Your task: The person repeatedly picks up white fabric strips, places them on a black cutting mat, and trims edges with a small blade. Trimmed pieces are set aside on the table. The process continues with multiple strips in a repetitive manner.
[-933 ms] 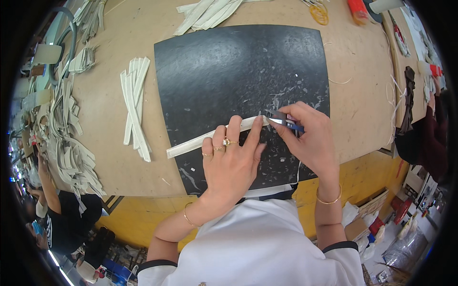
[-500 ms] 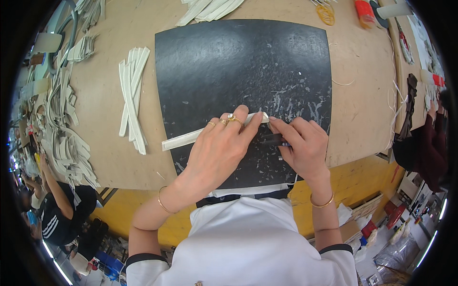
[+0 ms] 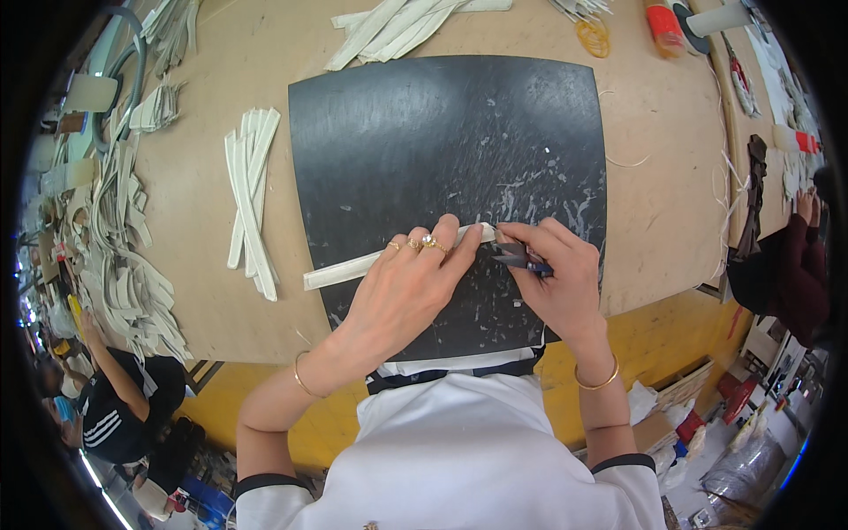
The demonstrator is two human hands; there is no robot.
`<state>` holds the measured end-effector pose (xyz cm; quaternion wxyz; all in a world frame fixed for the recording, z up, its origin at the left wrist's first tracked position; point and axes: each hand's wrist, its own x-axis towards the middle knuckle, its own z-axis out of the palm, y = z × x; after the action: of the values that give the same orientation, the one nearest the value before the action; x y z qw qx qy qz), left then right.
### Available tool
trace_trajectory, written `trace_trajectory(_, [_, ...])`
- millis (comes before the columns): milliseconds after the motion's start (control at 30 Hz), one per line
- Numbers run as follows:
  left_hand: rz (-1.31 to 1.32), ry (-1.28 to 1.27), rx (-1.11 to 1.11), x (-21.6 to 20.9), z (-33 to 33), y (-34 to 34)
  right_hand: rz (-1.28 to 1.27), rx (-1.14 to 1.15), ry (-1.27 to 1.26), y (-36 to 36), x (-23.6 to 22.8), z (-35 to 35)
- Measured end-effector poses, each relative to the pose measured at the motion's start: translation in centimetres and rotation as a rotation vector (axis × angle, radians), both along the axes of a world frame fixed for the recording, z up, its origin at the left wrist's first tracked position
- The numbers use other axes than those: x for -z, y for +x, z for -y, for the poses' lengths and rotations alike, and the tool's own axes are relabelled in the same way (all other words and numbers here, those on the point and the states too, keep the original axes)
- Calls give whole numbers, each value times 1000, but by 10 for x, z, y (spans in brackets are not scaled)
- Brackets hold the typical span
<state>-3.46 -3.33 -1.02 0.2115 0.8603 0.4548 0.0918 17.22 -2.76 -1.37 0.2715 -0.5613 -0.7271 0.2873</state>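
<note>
A narrow white fabric strip (image 3: 343, 270) with stitched edges lies across the black mat (image 3: 397, 132). My left hand (image 3: 411, 278) holds it from above, its thumb and fingertips pressing close to the strip's right end. In my right hand (image 3: 565, 269) is a pair of small thread snips (image 3: 521, 261) with dark blades, tucked in the palm and pointing left. The right thumb and forefinger come together at the tip of the strip; anything thin pinched between them is too small to make out.
Several white strips (image 3: 252, 203) lie crossed left of the mat, with more (image 3: 397, 26) behind it. A large heap of strips (image 3: 132, 274) covers the far left. Back right are yellow rubber bands (image 3: 594, 37), an orange spool (image 3: 662, 28) and red-handled pliers (image 3: 742, 79). Other people work at both sides.
The right hand has turned a little, so the snips' blades show more clearly below the strip's end. My left hand keeps its hold on the strip. The whole view has shifted slightly.
</note>
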Motion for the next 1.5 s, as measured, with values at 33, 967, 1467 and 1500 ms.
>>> trace_trajectory(33, [-2, 2, 2, 0, 0, 0, -37, 28, -40, -1, -1, -1])
trace_trajectory(967, [8, 41, 20, 4, -3, -2, 469, -296, 343, 8, 4, 11])
trace_trajectory(1467, [-8, 33, 27, 5, -6, -2, 557, -396, 168, 10, -10, 8])
trace_trajectory(1500, [-20, 39, 29, 4, -7, -1, 569, -391, 163, 10, -11, 10])
